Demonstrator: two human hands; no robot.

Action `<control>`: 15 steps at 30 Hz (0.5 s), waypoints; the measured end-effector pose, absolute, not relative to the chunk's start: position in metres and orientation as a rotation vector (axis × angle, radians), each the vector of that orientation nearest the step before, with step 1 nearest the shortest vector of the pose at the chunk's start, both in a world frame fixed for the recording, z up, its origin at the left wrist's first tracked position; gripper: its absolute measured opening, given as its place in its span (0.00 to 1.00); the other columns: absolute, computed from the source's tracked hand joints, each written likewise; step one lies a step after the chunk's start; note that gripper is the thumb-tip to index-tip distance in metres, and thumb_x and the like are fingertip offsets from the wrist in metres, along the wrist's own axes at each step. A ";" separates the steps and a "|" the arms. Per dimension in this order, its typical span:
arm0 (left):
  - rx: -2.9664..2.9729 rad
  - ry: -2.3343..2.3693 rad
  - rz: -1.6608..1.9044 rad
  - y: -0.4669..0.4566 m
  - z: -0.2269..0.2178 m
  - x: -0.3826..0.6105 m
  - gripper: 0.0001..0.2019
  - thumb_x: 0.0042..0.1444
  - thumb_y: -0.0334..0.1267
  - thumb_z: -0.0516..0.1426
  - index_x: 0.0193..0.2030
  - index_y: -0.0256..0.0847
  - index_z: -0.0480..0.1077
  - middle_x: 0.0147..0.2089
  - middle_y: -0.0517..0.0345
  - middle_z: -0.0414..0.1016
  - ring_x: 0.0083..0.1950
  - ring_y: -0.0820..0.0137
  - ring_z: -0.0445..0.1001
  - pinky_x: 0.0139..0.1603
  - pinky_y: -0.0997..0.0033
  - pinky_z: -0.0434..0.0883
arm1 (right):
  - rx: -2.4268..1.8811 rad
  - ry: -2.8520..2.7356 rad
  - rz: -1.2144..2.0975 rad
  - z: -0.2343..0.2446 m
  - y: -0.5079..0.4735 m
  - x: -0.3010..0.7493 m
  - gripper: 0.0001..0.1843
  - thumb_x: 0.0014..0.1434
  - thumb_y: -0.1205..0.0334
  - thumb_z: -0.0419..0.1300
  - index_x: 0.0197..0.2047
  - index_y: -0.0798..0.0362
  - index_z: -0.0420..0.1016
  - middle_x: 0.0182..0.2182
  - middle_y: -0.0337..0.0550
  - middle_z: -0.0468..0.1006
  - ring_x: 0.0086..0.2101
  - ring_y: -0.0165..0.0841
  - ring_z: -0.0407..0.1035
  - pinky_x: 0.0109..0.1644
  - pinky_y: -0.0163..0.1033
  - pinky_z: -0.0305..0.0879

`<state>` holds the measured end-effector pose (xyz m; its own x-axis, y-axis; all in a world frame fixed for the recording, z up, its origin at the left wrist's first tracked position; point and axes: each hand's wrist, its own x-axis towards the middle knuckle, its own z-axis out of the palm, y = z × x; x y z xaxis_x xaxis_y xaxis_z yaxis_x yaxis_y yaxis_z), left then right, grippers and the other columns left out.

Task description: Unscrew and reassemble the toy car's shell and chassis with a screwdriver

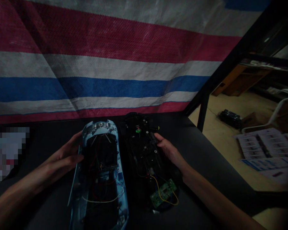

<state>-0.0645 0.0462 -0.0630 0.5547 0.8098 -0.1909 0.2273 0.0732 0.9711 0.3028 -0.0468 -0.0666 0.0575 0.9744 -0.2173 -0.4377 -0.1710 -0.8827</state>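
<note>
A light-blue toy car body shell (122,185) lies upside down on the dark table, its hollow inside facing up with thin red and white wires in it. My left hand (68,153) grips its left side, the thumb at the rim and the other fingers partly hidden behind it. Just right of the shell is a black toy car chassis (144,148). A green circuit board (163,192) with a yellow wire rests at its near end. My right hand (170,152) holds the chassis by its right side, with fingertips against the edge. Dim light hides much detail.
Behind the black table (206,169) hangs a striped red, white and blue sheet (105,86). A blurred-out item (7,153) lies at the left. Beyond the dark frame post (202,111), printed sheets (266,143) and a black object (230,118) are on the floor.
</note>
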 end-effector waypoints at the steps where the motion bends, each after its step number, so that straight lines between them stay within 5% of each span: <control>1: 1.401 0.934 0.546 0.046 -0.062 -0.064 0.35 0.64 0.47 0.56 0.75 0.68 0.48 0.77 0.66 0.57 0.73 0.48 0.62 0.65 0.55 0.72 | -1.053 -0.705 1.449 -0.066 -0.047 0.303 0.17 0.47 0.61 0.58 0.42 0.47 0.76 0.35 0.35 0.79 0.37 0.38 0.71 0.41 0.39 0.63; 8: 1.268 0.946 0.539 0.044 -0.056 -0.062 0.40 0.60 0.46 0.61 0.76 0.65 0.47 0.78 0.63 0.53 0.76 0.44 0.55 0.67 0.55 0.71 | -1.029 -0.727 1.461 -0.067 -0.048 0.303 0.15 0.48 0.62 0.57 0.42 0.47 0.74 0.38 0.35 0.80 0.40 0.40 0.72 0.40 0.40 0.64; 15: 1.266 0.857 0.551 0.042 -0.051 -0.056 0.37 0.63 0.45 0.58 0.76 0.63 0.47 0.74 0.63 0.64 0.72 0.49 0.65 0.63 0.60 0.75 | -1.042 -0.778 1.459 -0.071 -0.049 0.306 0.16 0.51 0.61 0.57 0.44 0.47 0.74 0.40 0.36 0.80 0.39 0.39 0.72 0.40 0.42 0.65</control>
<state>-0.0557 0.0419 -0.0512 0.5857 0.7715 -0.2484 0.0944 0.2394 0.9663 0.3060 -0.0491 -0.0705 0.0164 0.9840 -0.1773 -0.4007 -0.1560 -0.9028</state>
